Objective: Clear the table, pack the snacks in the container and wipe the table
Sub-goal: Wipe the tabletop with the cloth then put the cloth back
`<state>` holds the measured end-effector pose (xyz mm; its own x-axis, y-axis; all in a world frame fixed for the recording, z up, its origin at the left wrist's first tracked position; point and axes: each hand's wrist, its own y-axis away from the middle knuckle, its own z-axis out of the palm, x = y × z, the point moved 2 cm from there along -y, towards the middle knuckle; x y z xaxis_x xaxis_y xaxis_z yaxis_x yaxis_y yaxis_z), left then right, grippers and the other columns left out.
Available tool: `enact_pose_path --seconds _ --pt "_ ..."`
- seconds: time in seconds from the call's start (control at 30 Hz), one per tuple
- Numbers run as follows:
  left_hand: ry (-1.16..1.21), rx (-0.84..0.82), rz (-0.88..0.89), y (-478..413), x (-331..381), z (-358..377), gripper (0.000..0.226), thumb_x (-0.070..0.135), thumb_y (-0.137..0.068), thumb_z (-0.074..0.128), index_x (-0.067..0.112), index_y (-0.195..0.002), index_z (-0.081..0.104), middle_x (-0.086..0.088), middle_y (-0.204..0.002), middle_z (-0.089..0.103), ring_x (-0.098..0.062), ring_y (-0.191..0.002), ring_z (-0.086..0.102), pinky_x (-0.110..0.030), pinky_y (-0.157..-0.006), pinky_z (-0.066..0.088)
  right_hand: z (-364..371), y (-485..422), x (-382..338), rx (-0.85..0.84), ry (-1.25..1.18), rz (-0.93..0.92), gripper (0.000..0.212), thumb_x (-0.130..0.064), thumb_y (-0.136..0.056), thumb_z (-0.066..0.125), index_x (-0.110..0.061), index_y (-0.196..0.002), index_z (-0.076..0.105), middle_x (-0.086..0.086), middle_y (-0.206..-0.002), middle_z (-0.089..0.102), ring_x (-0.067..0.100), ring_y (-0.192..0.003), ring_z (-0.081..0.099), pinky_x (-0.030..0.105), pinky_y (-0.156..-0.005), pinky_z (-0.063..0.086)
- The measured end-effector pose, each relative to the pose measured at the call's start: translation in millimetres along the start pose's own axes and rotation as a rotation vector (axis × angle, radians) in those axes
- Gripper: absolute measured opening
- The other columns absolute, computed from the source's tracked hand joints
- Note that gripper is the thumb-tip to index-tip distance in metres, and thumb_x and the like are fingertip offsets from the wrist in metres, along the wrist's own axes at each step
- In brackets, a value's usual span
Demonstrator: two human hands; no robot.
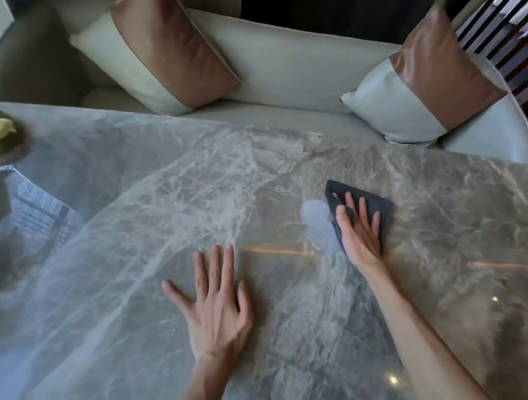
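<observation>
The right hand [359, 224] lies flat, fingers spread, pressing a dark cloth [378, 206] onto the marble table [295, 307] near its far right edge, the cloth jutting past the fingertips. The left hand [215, 306] rests open, palm down, mid-table.
</observation>
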<state>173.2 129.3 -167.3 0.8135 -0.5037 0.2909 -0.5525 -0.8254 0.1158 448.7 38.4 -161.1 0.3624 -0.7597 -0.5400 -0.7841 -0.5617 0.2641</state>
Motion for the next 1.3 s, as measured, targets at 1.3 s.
enact_pose_path --seconds 1.3 --pt "0.107 0.056 -0.018 3 1 0 0.066 0.031 -0.093 0.027 0.03 -0.154 0.0 0.015 -0.163 0.009 -0.011 -0.152 -0.005 -0.07 -0.113 -0.008 70 97 -44 0.159 0.444 -0.15 0.058 -0.065 -0.092 0.022 -0.053 -0.147 0.011 0.006 -0.165 0.0 0.027 -0.152 0.0 0.06 -0.118 -0.001"
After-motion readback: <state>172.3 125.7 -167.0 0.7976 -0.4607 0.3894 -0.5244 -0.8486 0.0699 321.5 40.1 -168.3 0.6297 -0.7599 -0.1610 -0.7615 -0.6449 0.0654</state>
